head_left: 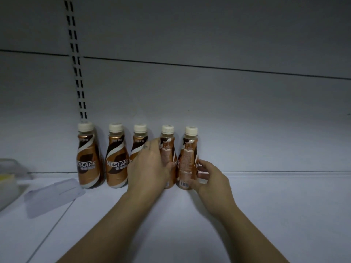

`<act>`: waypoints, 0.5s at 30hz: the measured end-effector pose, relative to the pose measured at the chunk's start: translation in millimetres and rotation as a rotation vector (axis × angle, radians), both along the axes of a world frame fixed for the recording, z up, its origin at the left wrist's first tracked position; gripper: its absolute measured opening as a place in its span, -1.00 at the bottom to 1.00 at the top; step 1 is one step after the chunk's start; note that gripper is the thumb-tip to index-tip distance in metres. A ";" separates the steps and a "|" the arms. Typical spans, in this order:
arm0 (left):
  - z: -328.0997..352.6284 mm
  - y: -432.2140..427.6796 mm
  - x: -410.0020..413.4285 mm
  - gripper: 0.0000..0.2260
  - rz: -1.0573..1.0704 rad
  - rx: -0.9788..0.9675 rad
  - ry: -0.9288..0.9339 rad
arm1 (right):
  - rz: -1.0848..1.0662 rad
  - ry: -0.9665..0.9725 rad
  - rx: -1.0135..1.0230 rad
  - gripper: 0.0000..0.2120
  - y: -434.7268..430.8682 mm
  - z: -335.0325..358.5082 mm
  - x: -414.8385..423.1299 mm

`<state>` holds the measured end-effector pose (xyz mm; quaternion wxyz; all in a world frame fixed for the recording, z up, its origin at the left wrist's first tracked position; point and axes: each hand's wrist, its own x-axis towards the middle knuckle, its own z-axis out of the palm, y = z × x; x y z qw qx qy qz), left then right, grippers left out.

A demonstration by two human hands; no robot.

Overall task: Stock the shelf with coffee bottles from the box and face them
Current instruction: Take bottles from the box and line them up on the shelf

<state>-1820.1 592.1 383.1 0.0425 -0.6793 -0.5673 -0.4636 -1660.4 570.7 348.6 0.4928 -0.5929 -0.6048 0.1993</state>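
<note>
Five coffee bottles stand upright in a row on the white shelf [266,205], against its back panel. Landmark: the slotted upright [77,69]. The first bottle [88,158] stands below it; the second bottle [116,158] and third bottle [138,143] follow rightward, logos forward. The left hand [148,168] has its grip wrapped around the fourth bottle [168,149]; the right hand [210,177] pinches the fifth bottle [188,158] low down. Both show back labels.

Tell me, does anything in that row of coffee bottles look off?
Yes. The two rightmost bottles, the fourth bottle under the left hand and the fifth bottle in the right hand, show their fine-print backs; the left three show NESCAFE fronts.
</note>
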 end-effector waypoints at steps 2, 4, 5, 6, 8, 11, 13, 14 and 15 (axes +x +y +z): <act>1.5 -0.4 -1.0 -0.46 0.014 -0.028 0.009 | 0.007 0.009 0.008 -0.53 2.0 0.1 -2.8; 2.7 -0.6 -1.8 -0.46 0.018 -0.048 0.017 | -0.031 0.000 0.034 -0.58 7.0 -0.2 -5.7; 3.1 -1.5 -2.2 -0.45 0.017 -0.059 0.024 | -0.049 -0.005 0.043 -0.60 9.6 -0.7 -7.1; 3.2 -2.6 -2.8 -0.44 0.013 -0.069 0.033 | -0.059 -0.006 0.045 -0.60 12.0 -1.2 -8.3; 3.5 -4.6 -3.4 -0.42 0.003 -0.089 0.070 | -0.065 -0.006 0.041 -0.58 15.8 -2.4 -9.2; 4.0 -5.0 -0.7 -0.39 0.034 -0.115 0.167 | -0.079 -0.014 0.029 -0.57 19.1 -3.5 -9.1; 3.9 -5.0 1.5 -0.40 0.061 -0.129 0.169 | -0.080 -0.033 0.006 -0.56 19.5 -4.4 -12.0; 4.3 -4.4 2.4 -0.40 0.070 -0.136 0.161 | -0.085 -0.044 -0.007 -0.56 19.7 -4.8 -12.8; 4.9 -4.1 3.2 -0.40 0.075 -0.142 0.156 | -0.095 -0.053 -0.017 -0.56 19.5 -5.0 -13.2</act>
